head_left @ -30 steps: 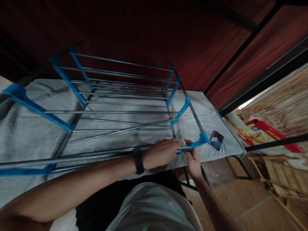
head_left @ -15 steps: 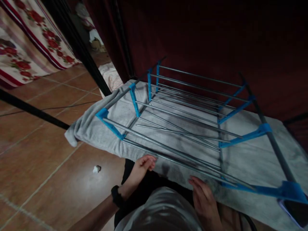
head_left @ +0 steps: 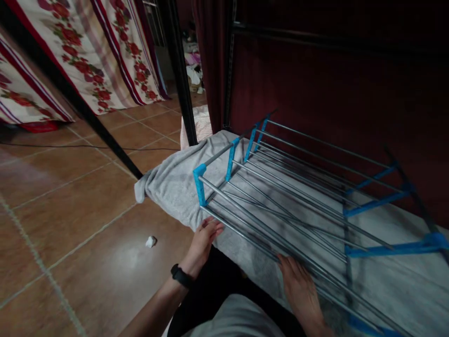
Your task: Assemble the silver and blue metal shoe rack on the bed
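A metal drying rack with thin rods and blue plastic joints lies on a grey blanket. My left hand, with a dark band on the wrist, is at the rack's front rod close to the left blue corner joint. Its fingers are bent against the rod. Farther right along that same rod is my right hand, its fingers curled over the metal and its back toward me. A few rods in the middle of the rack cross each other at a slant.
Black metal posts frame the bed at the left and back. Behind the rack hangs a dark red curtain. A floral curtain reaches the tiled floor, where a crumpled white scrap lies. A cable crosses the tiles.
Both hands have come up to the front rod, which they were apart from before. My view has turned left, so the rack appears farther right and its right end is partly out of frame.
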Action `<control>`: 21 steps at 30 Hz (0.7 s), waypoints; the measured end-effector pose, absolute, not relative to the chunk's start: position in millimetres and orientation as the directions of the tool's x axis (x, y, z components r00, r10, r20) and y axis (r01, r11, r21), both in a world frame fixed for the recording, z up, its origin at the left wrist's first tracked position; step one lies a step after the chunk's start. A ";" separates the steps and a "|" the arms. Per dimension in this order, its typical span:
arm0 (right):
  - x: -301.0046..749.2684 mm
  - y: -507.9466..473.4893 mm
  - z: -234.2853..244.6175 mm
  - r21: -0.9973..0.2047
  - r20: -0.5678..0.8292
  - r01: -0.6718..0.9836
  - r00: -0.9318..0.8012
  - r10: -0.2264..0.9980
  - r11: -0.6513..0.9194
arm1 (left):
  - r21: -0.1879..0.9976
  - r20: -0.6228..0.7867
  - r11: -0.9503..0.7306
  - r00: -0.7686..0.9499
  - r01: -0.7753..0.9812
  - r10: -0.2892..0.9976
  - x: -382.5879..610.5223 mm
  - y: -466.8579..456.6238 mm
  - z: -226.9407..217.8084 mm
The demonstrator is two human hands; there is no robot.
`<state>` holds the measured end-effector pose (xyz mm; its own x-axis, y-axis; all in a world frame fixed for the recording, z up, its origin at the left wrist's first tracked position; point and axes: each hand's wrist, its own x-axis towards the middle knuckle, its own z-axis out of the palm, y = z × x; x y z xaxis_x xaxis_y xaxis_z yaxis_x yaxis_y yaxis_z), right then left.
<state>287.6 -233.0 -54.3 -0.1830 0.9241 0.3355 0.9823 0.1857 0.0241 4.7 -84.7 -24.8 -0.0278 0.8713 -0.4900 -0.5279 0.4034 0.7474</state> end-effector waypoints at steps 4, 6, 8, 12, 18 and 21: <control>296.9 -230.4 -54.0 0.063 0.419 0.970 -0.239 0.876 0.234 | 0.772 -0.389 0.308 -0.030 -0.556 0.921 9.2 -69.5 -4.4; 303.7 -227.8 -59.0 0.092 0.455 0.959 -0.280 0.845 0.268 | 0.781 -0.356 0.276 -0.035 -0.560 0.934 13.3 -65.7 2.5; 312.5 -225.4 -66.6 0.133 0.468 0.941 -0.337 0.817 0.313 | 0.794 -0.333 0.247 -0.057 -0.556 0.941 17.1 -64.4 4.2; 331.8 -222.9 -81.4 0.211 0.434 0.898 -0.439 0.786 0.385 | 0.874 -0.257 0.159 -0.157 -0.460 0.954 13.6 -63.7 -6.9; 342.6 -222.1 -86.3 0.181 0.426 0.882 -0.469 0.774 0.435 | 0.991 0.013 -0.079 -0.520 -0.104 0.854 -24.0 -44.8 -24.2; 341.3 -223.4 -85.4 0.162 0.426 0.893 -0.446 0.787 0.419 | 0.981 0.023 -0.105 -0.434 -0.166 0.901 -36.5 -22.8 -17.9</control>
<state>341.3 -223.4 -85.4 -0.4463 0.7867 0.4264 0.8934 0.4191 0.1619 -36.5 -22.8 -17.9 -0.4342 0.9005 0.0232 -0.1657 -0.1051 0.9806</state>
